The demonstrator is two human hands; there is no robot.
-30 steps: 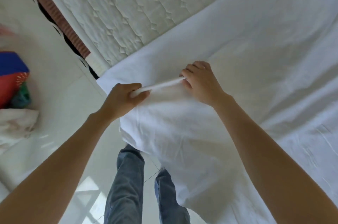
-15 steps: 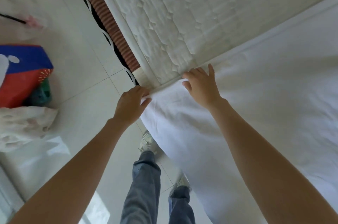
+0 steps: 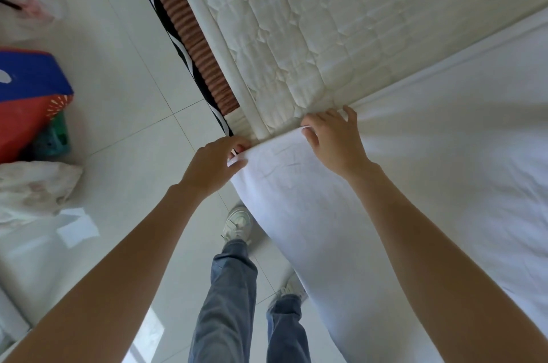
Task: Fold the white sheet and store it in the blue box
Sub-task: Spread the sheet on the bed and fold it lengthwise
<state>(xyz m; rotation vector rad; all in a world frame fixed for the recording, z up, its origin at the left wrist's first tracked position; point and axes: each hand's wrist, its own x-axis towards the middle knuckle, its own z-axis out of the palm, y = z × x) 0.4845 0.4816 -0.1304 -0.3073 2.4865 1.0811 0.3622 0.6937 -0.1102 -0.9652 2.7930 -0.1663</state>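
Note:
The white sheet [image 3: 430, 172] covers the right part of the quilted mattress [image 3: 311, 21] and hangs over its near edge toward the floor. My left hand [image 3: 215, 166] pinches the sheet's corner at the mattress edge. My right hand [image 3: 335, 137] lies on the sheet's top edge beside it, fingers spread and thumb hooked at the hem. A box with a blue top and red side [image 3: 26, 95] stands on the floor at the far left.
White tiled floor [image 3: 124, 89] runs along the bed's left side. Plastic bags [image 3: 32, 190] lie near the box. A striped bed base [image 3: 189, 36] shows beside the mattress. My legs in jeans [image 3: 228, 297] and white shoes stand next to the hanging sheet.
Both hands carried the sheet's edge forward over the mattress, from a raised fold one second ago to lying at the mattress corner. Since half a second ago they have barely moved.

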